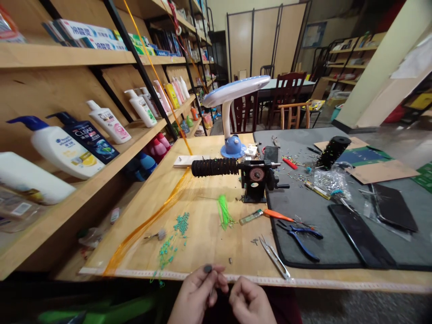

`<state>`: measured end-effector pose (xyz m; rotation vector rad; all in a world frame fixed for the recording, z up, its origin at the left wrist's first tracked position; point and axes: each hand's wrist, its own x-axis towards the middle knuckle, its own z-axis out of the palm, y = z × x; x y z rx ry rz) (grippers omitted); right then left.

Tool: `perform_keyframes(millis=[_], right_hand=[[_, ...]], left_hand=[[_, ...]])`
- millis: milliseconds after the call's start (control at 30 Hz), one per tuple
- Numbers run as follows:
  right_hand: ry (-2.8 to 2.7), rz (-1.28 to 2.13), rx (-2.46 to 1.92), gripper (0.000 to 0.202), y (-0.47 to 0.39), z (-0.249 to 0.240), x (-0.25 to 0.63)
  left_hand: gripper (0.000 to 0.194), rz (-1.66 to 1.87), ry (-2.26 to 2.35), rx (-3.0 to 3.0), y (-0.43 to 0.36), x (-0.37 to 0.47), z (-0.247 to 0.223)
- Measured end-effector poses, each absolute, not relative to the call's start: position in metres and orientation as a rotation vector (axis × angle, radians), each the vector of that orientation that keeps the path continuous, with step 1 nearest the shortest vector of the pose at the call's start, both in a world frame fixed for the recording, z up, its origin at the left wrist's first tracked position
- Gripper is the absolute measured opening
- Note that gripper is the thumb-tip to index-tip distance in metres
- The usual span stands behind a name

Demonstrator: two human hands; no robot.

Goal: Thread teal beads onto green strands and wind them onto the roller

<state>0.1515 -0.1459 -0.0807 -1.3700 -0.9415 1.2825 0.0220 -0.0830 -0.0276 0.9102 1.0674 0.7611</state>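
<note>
My left hand [194, 294] is closed at the table's front edge, its thumb and fingers pinching a small object with a dark round end [207, 268]; the rest of that object is hidden in the fingers. Close beside it, my right hand [251, 301] is curled with fingertips together, and whatever it may hold cannot be made out. A tiny metal piece [230, 260] lies just beyond the hands. To their left are turquoise beads on green threads [167, 252], some hanging over the edge. Tweezers [275, 258] rest to the right. Farther back lies a bundle of bright green line [223, 212].
A black hand-cranked winder [254, 177] carries a dark coiled roll [216, 167]. Orange threads [151, 211] run along the left side. Blue pliers [303, 238], a lighter [250, 217] and a phone [359, 236] lie right. A blue-white lamp [232, 146] stands behind; bottle-filled shelves [135, 135] flank the left.
</note>
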Motion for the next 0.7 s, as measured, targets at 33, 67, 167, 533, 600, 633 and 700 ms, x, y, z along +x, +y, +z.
perform_keyframes(millis=[33, 67, 167, 533, 600, 633, 700], right_hand=[[-0.936, 1.252, -1.384, 0.013, -0.146, -0.081, 0.152], [-0.929, 1.224, -1.398, 0.013, -0.146, -0.08, 0.152], [-0.886, 1.15, -1.419, 0.015, -0.147, -0.076, 0.154], [-0.452, 1.383, -1.141, 0.052, -0.145, -0.086, 0.15], [-0.452, 1.396, -1.127, 0.054, -0.145, -0.088, 0.149], [-0.462, 1.394, -1.13, 0.054, -0.145, -0.089, 0.149], [-0.494, 1.375, -1.154, 0.054, -0.145, -0.09, 0.15]], left_hand=[[0.042, 0.758, 1.048, 0.831, -0.081, 0.025, -0.026], [0.043, 0.761, 1.036, 0.777, -0.078, 0.027, -0.024], [0.045, 0.811, 1.058, 0.695, -0.065, 0.026, -0.018], [0.048, 0.691, 1.177, 0.973, -0.074, 0.008, -0.03], [0.048, 0.653, 1.122, 1.056, -0.079, 0.016, -0.03], [0.045, 0.624, 1.085, 1.085, -0.079, 0.021, -0.029], [0.038, 0.571, 1.027, 1.136, -0.078, 0.027, -0.028]])
